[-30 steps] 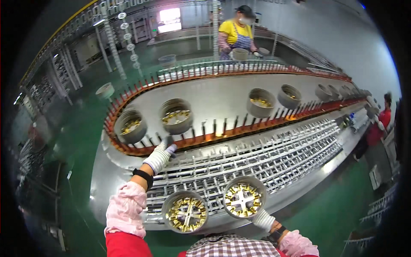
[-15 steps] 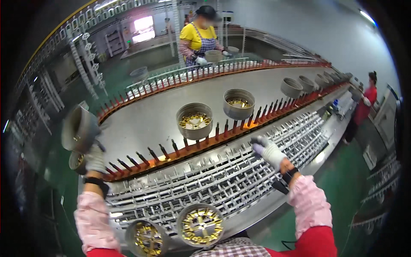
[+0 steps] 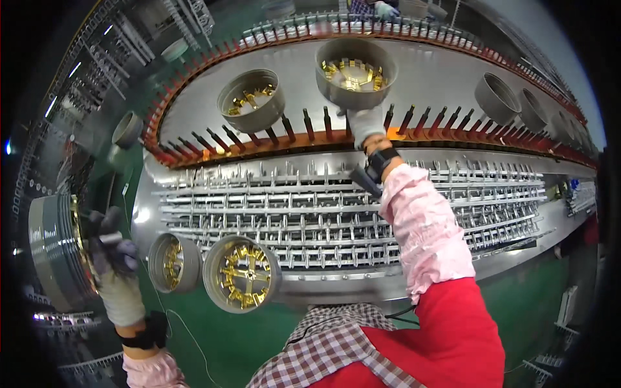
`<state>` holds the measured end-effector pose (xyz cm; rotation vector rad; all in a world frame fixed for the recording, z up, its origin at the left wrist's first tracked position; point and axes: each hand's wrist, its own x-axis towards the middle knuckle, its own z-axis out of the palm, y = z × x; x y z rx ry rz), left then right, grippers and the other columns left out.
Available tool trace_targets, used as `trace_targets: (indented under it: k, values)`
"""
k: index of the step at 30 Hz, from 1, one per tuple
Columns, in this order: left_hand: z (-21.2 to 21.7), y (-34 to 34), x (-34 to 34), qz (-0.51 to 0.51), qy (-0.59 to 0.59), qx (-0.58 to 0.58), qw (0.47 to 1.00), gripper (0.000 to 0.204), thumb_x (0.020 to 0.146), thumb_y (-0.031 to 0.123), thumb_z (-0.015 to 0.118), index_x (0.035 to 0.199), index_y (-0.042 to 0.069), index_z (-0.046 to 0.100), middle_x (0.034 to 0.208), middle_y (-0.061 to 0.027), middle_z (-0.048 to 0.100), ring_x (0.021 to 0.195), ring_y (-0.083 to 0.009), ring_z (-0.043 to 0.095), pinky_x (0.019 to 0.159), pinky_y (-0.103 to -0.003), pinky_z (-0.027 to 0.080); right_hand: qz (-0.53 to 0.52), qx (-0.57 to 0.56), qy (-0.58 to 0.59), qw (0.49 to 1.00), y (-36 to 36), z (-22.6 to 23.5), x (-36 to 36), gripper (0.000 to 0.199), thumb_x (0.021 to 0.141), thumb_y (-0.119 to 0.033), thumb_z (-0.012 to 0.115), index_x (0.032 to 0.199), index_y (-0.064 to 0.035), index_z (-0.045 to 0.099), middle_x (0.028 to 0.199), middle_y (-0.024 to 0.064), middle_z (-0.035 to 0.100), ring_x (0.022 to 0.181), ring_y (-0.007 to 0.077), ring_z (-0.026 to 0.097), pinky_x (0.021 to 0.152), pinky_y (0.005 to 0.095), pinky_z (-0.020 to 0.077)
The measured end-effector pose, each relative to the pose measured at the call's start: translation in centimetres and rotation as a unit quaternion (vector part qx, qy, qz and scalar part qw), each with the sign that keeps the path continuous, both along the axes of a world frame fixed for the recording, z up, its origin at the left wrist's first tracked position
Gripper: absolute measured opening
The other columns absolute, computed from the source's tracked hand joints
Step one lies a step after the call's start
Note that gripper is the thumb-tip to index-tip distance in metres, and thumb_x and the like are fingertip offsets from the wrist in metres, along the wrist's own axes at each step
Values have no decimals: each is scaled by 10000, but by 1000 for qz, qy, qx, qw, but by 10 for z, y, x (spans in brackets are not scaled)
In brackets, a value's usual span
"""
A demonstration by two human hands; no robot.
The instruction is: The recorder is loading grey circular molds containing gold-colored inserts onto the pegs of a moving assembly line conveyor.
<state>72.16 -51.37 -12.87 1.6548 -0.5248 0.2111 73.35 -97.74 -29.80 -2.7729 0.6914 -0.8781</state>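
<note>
My left hand (image 3: 119, 275), in a grey glove with dark fingertips, is at the rim of a large ribbed grey tub (image 3: 55, 252) at the far left. That tub hangs off the table, tipped so that its gold edge faces the hand; the fingers are curled, and their exact grip is partly hidden. Across the table, my gloved right hand (image 3: 365, 126) grips the near underside of another grey tub (image 3: 356, 97) with gold-coloured parts inside. Its fingertips are hidden beneath the tub. A third tub (image 3: 252, 116), left of it, also contains gold parts.
Red-and-black pegs (image 3: 307, 126) line an orange track around the table. Metal racks (image 3: 310, 210) lie in rows along its near side. Two tubs with gold parts (image 3: 246, 278) stand at the near left edge. More grey tubs (image 3: 498, 100) stand at right.
My view has tilted down and left. The left hand has lowered the grey tub at the far left. My right hand has gone from the racks to a tub on the table.
</note>
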Motion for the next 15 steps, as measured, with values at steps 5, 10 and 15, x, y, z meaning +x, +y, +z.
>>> trace_targets:
  k: [5, 10, 15]
  values:
    - [-47, -2, -70, -312, 234, 25, 921, 704, 851, 552, 365, 1233, -38, 345, 1020, -198, 548, 805, -257, 584, 580, -307, 490, 170, 163, -99, 967, 8, 130, -21, 109, 784, -190, 570, 806, -93, 615, 690, 31, 589, 598, 94, 540, 506, 248, 413]
    - [-136, -33, -150, -304, 230, 197, 903, 491, 858, 336, 447, 1208, -5, 407, 1033, -137, 567, 866, -211, 577, 711, -305, 464, 304, 429, -302, 795, 72, 147, -144, 280, 828, -289, 576, 946, -35, 595, 650, -41, 524, 520, 30, 387, 438, 176, 295]
    - [-222, -93, -172, -313, -103, 330, 885, 267, 863, 199, 487, 1114, 146, 559, 1033, -27, 598, 940, -168, 555, 865, -290, 403, 102, 342, -218, 908, 66, 38, -280, 232, 873, -229, 501, 973, -31, 569, 672, -29, 523, 483, 21, 364, 437, 159, 266]
